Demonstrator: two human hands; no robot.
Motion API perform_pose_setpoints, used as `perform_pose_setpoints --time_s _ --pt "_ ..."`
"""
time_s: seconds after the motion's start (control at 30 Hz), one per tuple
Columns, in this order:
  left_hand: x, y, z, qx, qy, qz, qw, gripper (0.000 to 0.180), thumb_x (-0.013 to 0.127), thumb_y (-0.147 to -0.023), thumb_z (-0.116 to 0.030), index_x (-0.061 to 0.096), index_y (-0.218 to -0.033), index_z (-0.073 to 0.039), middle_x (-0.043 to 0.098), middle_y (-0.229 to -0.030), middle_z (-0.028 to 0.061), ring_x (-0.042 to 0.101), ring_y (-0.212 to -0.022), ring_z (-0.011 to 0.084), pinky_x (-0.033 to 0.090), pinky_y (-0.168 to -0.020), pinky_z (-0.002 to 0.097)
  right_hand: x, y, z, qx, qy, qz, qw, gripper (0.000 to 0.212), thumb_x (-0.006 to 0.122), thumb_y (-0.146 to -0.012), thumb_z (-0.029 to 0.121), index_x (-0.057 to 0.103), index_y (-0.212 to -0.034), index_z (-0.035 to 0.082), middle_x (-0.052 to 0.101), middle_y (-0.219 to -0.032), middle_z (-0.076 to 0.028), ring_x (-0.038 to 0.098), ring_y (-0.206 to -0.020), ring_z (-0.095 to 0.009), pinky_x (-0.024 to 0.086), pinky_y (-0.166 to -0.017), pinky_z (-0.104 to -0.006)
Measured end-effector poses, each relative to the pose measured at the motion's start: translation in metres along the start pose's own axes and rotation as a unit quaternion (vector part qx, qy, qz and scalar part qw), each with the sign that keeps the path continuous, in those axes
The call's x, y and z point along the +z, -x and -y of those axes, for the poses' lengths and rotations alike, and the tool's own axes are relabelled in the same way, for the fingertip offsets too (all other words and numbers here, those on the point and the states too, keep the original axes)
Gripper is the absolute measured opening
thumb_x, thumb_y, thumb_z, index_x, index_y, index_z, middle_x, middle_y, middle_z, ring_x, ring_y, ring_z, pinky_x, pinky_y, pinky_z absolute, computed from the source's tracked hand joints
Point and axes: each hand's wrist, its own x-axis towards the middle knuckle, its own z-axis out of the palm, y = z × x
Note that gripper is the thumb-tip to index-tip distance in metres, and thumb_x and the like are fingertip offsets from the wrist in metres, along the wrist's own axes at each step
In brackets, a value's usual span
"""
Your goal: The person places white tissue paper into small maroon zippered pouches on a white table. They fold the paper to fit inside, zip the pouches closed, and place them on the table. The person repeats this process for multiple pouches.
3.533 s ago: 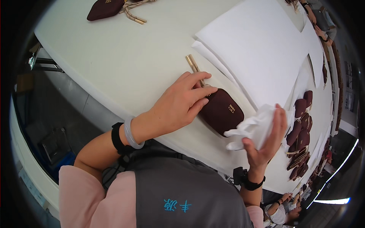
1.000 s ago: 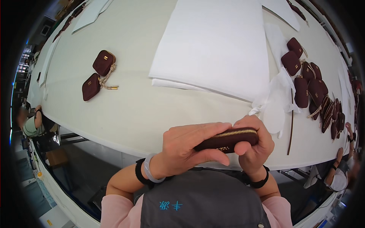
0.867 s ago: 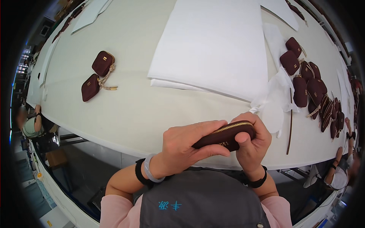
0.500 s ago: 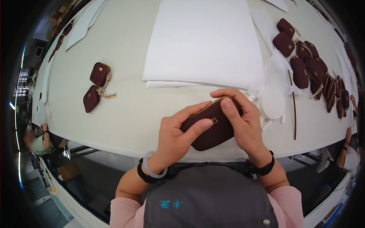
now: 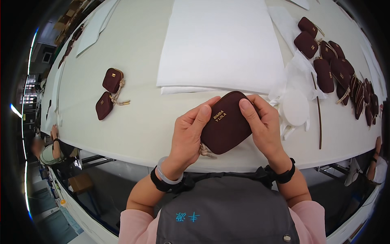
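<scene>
A dark burgundy zip pouch (image 5: 228, 126) with gold lettering is held up between my two hands, its broad face turned toward me. My left hand (image 5: 189, 128) grips its left edge, thumb on the front near the lettering. My right hand (image 5: 263, 122) holds the right edge, thumb lying across the face and fingers behind. A knotted beige cord (image 5: 206, 151) hangs out below my left hand. The zip side is hidden from this angle.
Two similar pouches (image 5: 112, 80) with a corded pull lie on the left. Large white sheets (image 5: 221, 44) are stacked ahead. White gloves (image 5: 295, 105) and a thin brown strip (image 5: 319, 118) lie at right, beside many burgundy pouches (image 5: 323, 76). People sit at both far edges.
The pouch has been tilted so its lettered face shows fully and the gold zip has gone out of sight. The beige cord has come into view. Both hands still hold it.
</scene>
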Motion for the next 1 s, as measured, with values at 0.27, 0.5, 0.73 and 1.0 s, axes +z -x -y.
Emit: perform_pose_setpoints --time_s 0.27,0.5,0.73,1.0 --pt "-0.003 0.009 -0.008 -0.040 -0.042 0.034 0.998 0.064 0.076 -0.093 -0.010 0.044 -0.146 0.004 0.060 -0.135 0.0143 0.060 -0.123 0.0201 0.051 -0.106 0.0349 0.002 0.004 0.002 -0.059 -0.063 0.003 0.996 0.044 0.055 -0.108 0.030 0.053 -0.139 -0.001 0.066 -0.115 -0.009 0.062 -0.100 -0.014 0.050 -0.092 -0.0279" --pt "-0.005 0.010 -0.007 -0.061 0.017 0.068 0.996 0.061 0.074 -0.094 -0.010 0.044 -0.145 0.005 0.061 -0.133 0.0142 0.061 -0.121 0.0196 0.051 -0.106 0.0347 -0.005 0.017 0.001 -0.070 -0.001 0.028 0.997 0.057 0.055 -0.108 0.027 0.037 -0.153 -0.002 0.060 -0.136 -0.013 0.060 -0.119 -0.017 0.047 -0.103 -0.0299" --pt "-0.005 0.014 -0.002 0.044 -0.138 0.077 0.987 0.079 0.080 -0.088 -0.006 0.036 -0.154 -0.004 0.061 -0.133 0.0137 0.059 -0.124 0.0188 0.049 -0.104 0.0341 -0.006 0.026 -0.029 -0.033 -0.085 -0.024 0.996 0.056 0.044 -0.111 0.039 0.042 -0.149 -0.003 0.060 -0.133 -0.010 0.059 -0.118 -0.015 0.047 -0.101 -0.0276" --pt "-0.002 0.004 -0.035 0.130 -0.289 0.176 0.932 0.085 0.080 -0.087 -0.004 0.034 -0.158 -0.008 0.060 -0.135 0.0100 0.059 -0.123 0.0183 0.049 -0.103 0.0324 -0.006 0.011 0.009 -0.156 -0.052 -0.017 0.986 0.048 0.058 -0.106 0.024 0.045 -0.146 0.002 0.062 -0.123 -0.013 0.064 -0.103 -0.014 0.057 -0.081 -0.0251"
